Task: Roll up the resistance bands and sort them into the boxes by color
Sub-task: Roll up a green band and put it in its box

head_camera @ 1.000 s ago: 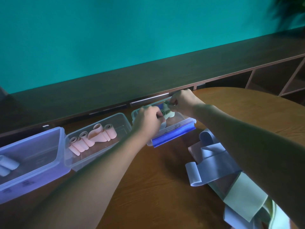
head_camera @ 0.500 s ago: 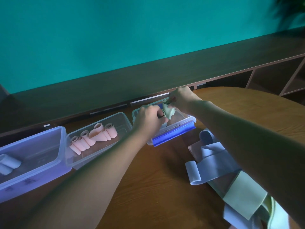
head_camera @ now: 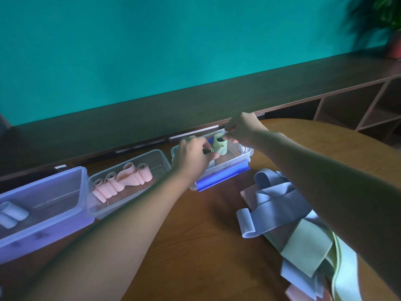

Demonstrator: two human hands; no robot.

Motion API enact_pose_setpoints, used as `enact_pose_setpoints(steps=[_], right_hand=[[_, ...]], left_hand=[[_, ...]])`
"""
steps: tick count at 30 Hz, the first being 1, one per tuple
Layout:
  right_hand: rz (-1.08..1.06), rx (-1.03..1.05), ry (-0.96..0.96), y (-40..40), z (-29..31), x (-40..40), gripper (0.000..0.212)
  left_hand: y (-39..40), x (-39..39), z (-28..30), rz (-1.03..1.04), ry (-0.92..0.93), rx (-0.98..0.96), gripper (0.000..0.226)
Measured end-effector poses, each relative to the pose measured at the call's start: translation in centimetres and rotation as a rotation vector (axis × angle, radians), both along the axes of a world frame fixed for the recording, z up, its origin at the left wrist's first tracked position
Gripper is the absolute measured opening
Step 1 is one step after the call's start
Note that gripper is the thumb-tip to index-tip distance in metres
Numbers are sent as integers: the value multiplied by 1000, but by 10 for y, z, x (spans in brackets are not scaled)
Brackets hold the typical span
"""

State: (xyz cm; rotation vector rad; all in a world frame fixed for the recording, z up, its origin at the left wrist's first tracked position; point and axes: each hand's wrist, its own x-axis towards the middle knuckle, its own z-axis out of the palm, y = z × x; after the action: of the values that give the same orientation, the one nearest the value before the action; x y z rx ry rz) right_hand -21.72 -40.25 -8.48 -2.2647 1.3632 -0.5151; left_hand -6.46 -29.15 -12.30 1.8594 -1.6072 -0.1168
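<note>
A pale green rolled band (head_camera: 219, 145) stands upright, open end up, in the blue-latched box (head_camera: 223, 177). The right hand (head_camera: 244, 128) pinches its rim; the left hand (head_camera: 192, 156) curls around another roll.

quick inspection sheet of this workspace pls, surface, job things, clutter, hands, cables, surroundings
surface: wooden table, rounded far edge.
job's things: purple box with pale blue rolls; middle clear box with pink rolls; blue-clipped box with a green roll.
clutter: loose bands, blue, green and pink, heaped at right.
hands: left hand over the blue-clipped box, grip hidden; right hand touches the green roll's top.
cables: nothing seen.
surroundings: teal wall, dark shelf unit, plant.
</note>
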Motion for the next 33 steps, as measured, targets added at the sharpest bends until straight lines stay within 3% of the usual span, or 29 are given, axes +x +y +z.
enact_pose_setpoints(steps=[11, 20, 24, 28, 33], right_hand=[[-85, -67, -166, 82, 9, -53, 18], [-161, -82, -248, 212, -10, -142, 18], [-180, -104, -215, 262, -31, -184, 12], [-186, -56, -168, 294, -52, -208, 16], [-167, 22, -150, 311, -72, -220, 40]], left_hand=[[58, -28, 9, 10, -16, -210, 19], [163, -95, -3, -68, 179, 25, 12], [204, -129, -14, -152, 236, 125, 23], [224, -162, -19, -212, 240, 194, 29], [228, -187, -21, -306, 133, 144, 25]])
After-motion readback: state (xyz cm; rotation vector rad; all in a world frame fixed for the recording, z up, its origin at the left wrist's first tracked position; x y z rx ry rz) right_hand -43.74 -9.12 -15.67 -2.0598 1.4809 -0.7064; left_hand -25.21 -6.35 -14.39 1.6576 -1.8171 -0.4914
